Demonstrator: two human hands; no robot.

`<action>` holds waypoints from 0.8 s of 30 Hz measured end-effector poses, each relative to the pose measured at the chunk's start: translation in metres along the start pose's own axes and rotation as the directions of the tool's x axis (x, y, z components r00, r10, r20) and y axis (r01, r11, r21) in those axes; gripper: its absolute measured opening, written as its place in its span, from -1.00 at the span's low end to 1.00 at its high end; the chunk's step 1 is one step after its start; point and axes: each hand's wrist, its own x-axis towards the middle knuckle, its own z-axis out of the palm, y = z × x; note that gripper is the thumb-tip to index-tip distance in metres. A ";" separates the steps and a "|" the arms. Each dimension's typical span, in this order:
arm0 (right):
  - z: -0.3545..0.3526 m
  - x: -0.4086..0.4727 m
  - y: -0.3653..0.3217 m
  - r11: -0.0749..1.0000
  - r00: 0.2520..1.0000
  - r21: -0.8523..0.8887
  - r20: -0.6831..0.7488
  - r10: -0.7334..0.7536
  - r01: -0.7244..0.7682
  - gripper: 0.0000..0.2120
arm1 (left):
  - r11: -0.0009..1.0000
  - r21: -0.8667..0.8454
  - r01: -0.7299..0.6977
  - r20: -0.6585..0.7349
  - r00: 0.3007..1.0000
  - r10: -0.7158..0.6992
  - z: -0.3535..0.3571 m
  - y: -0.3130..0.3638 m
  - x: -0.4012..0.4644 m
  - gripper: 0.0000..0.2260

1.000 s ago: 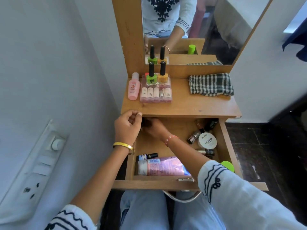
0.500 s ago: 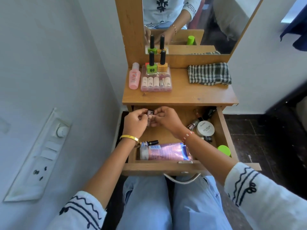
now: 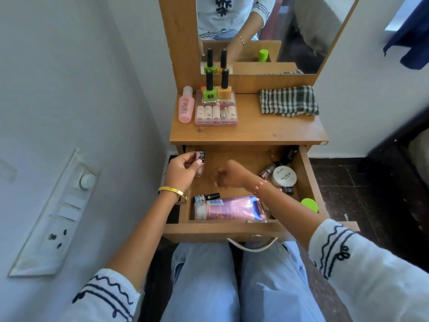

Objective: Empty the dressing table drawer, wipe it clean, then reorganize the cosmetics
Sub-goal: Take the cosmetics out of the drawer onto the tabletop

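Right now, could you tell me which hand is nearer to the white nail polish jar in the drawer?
Right. The right hand hovers just left of the white nail polish jar; the left hand is at the drawer's far-left side, pinching a small bottle.

A white switch panel [image 3: 55, 212] is set into the left wall, and dark blue cloth [image 3: 408, 40] hangs upper right.

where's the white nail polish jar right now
In the head view, the white jar sits in the open drawer's right half, near the right wall, just right of the right hand and beside small bottles.
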 end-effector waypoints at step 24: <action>-0.002 -0.016 -0.003 0.991 0.991 0.128 -0.136 -0.007 0.025 -0.84 | 0.987 -0.154 0.044 -0.040 0.998 -0.051 0.000 0.000 -0.006 -0.78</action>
